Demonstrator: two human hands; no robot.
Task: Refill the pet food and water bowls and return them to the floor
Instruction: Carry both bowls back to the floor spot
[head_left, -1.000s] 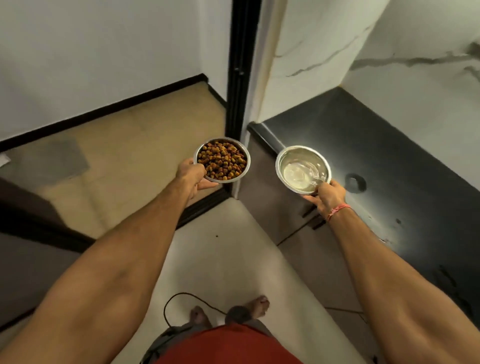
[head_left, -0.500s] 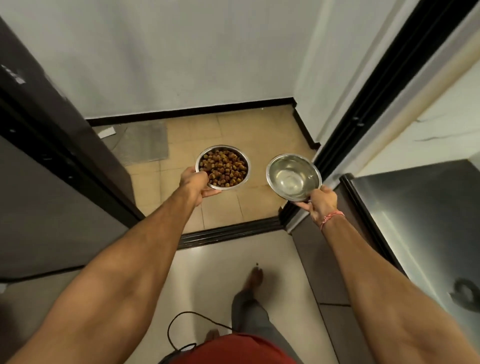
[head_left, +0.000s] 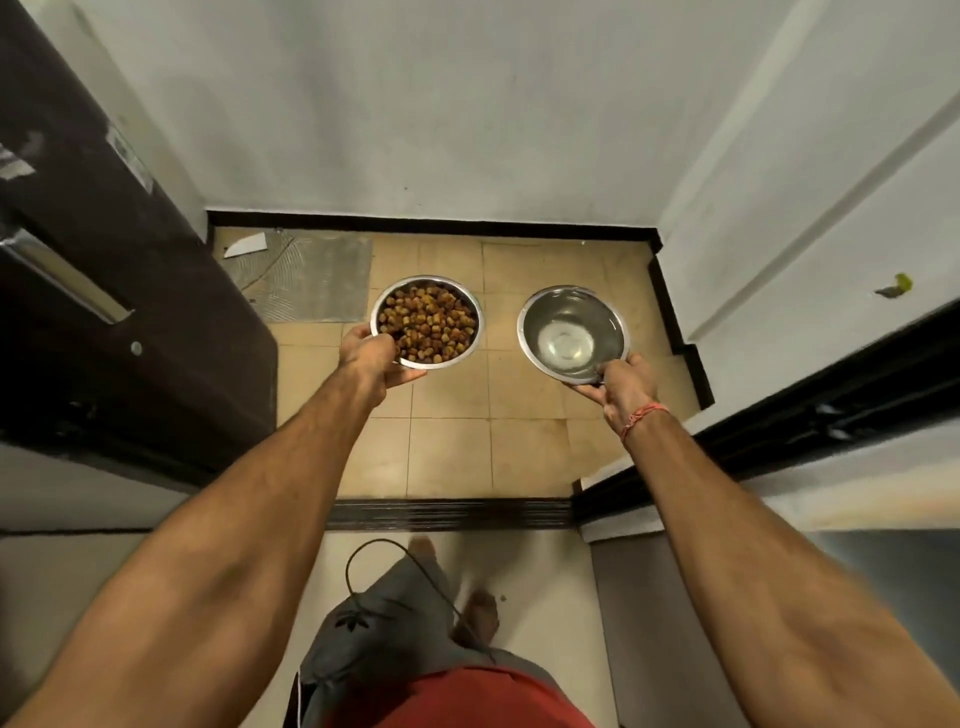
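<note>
Left hand (head_left: 371, 356) is pinching the kibble bowl (head_left: 425, 322) by its near rim, right hand (head_left: 621, 382) gripping the water bowl (head_left: 572, 332) likewise, both hovering above the tiled floor (head_left: 498, 447). Slick steel, sloshing water: probably needing level carrying.

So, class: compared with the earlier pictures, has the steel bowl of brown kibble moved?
Yes. The steel bowl of brown kibble has been carried forward past the black door threshold and is now held over the tan floor tiles.

Food bowl (head_left: 426, 322) left, water bowl (head_left: 571, 332) right, above floor (head_left: 467, 447).
</note>
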